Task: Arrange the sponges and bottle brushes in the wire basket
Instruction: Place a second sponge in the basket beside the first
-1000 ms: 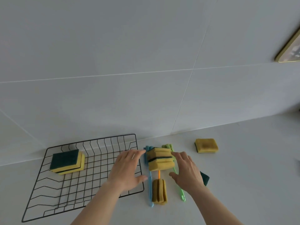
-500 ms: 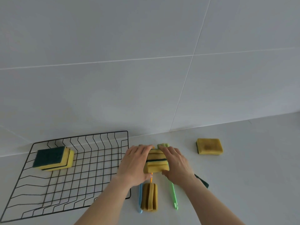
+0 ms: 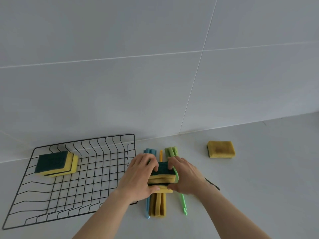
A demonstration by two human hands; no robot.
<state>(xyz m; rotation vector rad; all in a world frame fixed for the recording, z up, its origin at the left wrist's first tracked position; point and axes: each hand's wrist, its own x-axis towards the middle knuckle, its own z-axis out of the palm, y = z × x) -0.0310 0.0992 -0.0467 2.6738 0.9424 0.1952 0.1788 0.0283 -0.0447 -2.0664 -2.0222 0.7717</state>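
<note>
- Green-topped sponge stack sits pinched between my two hands, over the bottle brushes on the countertop, just off the right edge of the wire basket.
- My left hand presses on the stack's left side, fingers curled over the top and thumb at the bottom; my right hand mirrors it on the right side.
- Under and around the stack lie the blue brush, the orange brush and the green brush, with a ribbed yellow sponge head poking out toward me.
- Two sponges already rest in the basket's far left corner.
- One more yellow sponge lies well apart, toward the wall on the right; a dark edge shows behind my right wrist, and I cannot tell what it is.
- I judge I'm at the pickup: next I should keep even pressure so the layers don't slide, lift clear of the brushes, and carry the stack left over the rim.
</note>
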